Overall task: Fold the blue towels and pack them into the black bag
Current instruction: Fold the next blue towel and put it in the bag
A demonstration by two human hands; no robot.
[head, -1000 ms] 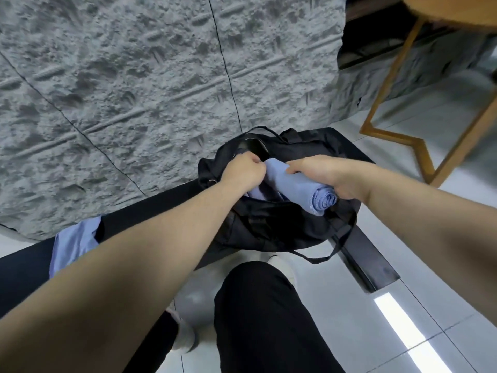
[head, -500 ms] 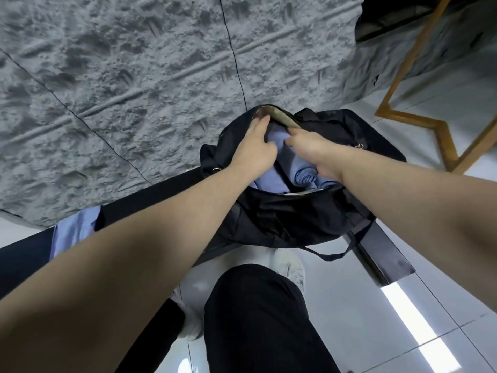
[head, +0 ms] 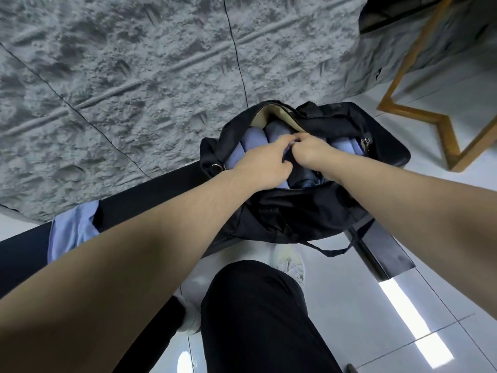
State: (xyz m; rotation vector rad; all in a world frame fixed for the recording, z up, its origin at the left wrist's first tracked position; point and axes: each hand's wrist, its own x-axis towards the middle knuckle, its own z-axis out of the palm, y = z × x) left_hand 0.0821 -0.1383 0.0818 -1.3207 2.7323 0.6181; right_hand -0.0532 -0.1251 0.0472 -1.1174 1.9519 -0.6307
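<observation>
The black bag point(head: 295, 219) sits open on a low black ledge point(head: 150, 189) against the wall. Several rolled blue towels point(head: 250, 142) lie side by side inside it. My left hand point(head: 263, 164) and my right hand point(head: 312, 153) meet in the middle of the opening. The fingers of both curl down onto a rolled towel point(head: 305, 182), whose shadowed end shows below them. Both hands hide the middle of that roll. Another blue towel point(head: 72, 234) lies unrolled on the ledge at the far left.
A rough grey wall rises right behind the bag. A wooden table frame point(head: 403, 109) stands on the glossy tiled floor at the right. My knee in black trousers point(head: 255, 313) and a white shoe point(head: 291, 262) are just below the bag.
The rolled towel held above the bag a second ago now lies down inside it. Both hands have followed it in and closed together over it.
</observation>
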